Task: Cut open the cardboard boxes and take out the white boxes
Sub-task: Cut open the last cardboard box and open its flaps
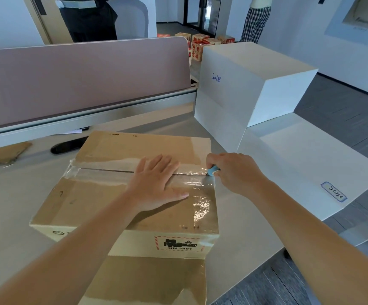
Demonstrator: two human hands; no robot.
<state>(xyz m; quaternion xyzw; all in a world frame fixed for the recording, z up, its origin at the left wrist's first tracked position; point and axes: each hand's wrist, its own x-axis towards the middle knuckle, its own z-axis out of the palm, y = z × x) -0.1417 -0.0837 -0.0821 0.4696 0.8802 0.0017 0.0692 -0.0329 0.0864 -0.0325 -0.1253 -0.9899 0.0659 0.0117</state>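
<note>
The taped cardboard box [121,194] sits on the table [13,216], directly in front of the person. The left hand [156,183] lies flat on the box top, fingers spread, across the taped centre seam. The right hand [233,172] grips a blue cutter [213,171] at the seam's right end. Two white boxes [255,84] stand just beyond, to the right.

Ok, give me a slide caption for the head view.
Left hand steadies the cardboard box while the right hand slits its tape with a blue cutter.
</note>
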